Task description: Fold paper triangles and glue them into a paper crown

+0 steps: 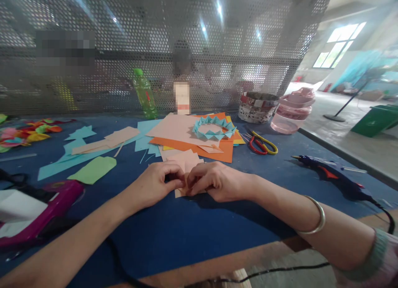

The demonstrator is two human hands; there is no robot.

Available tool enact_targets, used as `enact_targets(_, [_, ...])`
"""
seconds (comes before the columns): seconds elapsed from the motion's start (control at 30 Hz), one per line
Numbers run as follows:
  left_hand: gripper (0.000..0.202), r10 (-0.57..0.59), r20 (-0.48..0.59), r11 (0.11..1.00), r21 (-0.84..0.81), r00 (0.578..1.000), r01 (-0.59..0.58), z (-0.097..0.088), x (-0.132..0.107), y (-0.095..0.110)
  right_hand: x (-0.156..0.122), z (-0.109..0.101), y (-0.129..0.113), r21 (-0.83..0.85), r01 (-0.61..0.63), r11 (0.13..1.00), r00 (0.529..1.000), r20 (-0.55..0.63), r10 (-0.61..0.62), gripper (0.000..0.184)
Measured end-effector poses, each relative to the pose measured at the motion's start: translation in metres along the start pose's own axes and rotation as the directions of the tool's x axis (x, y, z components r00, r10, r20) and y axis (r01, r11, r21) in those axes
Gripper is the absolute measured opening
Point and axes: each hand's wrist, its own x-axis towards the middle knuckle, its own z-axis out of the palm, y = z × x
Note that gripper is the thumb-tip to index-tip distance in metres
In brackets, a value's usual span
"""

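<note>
Both my hands meet over a small piece of pale pink paper (183, 158) on the blue tabletop. My left hand (158, 180) pinches its left side, thumb and fingertips together. From the right, my right hand (219, 181) pinches the same paper close beside the left fingertips. A crease runs up the middle of the paper, and its lower part is partly hidden by my fingers. Just beyond lies a stack of coloured sheets, with an orange sheet (226, 152) and a large pale pink sheet (171, 128). On the stack rests a light blue zigzag paper ring (199, 132).
Scissors (264, 145) with red and yellow handles lie right of the stack. A glue gun (332, 174) lies farther right, near a pink jug (290, 113) and a round basket (258, 107). A green bottle (145, 95) stands behind. Paper scraps and a magenta tool (66, 192) are at left.
</note>
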Motion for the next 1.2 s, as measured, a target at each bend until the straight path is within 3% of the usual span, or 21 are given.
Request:
enact_targets(0.2, [0.006, 0.014, -0.032, 1.0, -0.01, 0.999, -0.014, 0.0017, 0.0001, -0.0007, 0.0008, 0.0015, -0.0023, -0.009, -0.007, 1.0, 0.999, -0.044, 0.007, 0.025])
enact_targets(0.4, [0.009, 0.025, -0.043, 1.0, -0.008, 0.999, -0.026, 0.0026, 0.0006, -0.0024, 0.0014, 0.0013, -0.0074, -0.049, -0.021, 0.999, 0.997, -0.074, 0.017, 0.03])
enact_targets(0.63, [0.011, -0.043, -0.07, 0.994, 0.092, 0.997, 0.049, 0.0011, 0.0016, -0.0051, 0.0018, 0.0049, -0.0058, -0.109, -0.012, 0.994, 1.0, -0.008, 0.011, 0.043])
enact_targets(0.9, [0.015, -0.103, -0.054, 0.981, 0.157, 0.993, 0.111, -0.002, -0.0006, -0.0056, 0.0012, 0.0058, -0.0055, -0.104, -0.024, 0.994, 1.0, -0.005, 0.024, 0.045])
enact_targets(1.2, [0.025, -0.245, -0.072, 0.947, 0.194, 0.967, 0.255, -0.0029, 0.0016, -0.0069, 0.0014, 0.0079, -0.0037, -0.1, 0.008, 0.995, 1.0, -0.02, -0.01, 0.047])
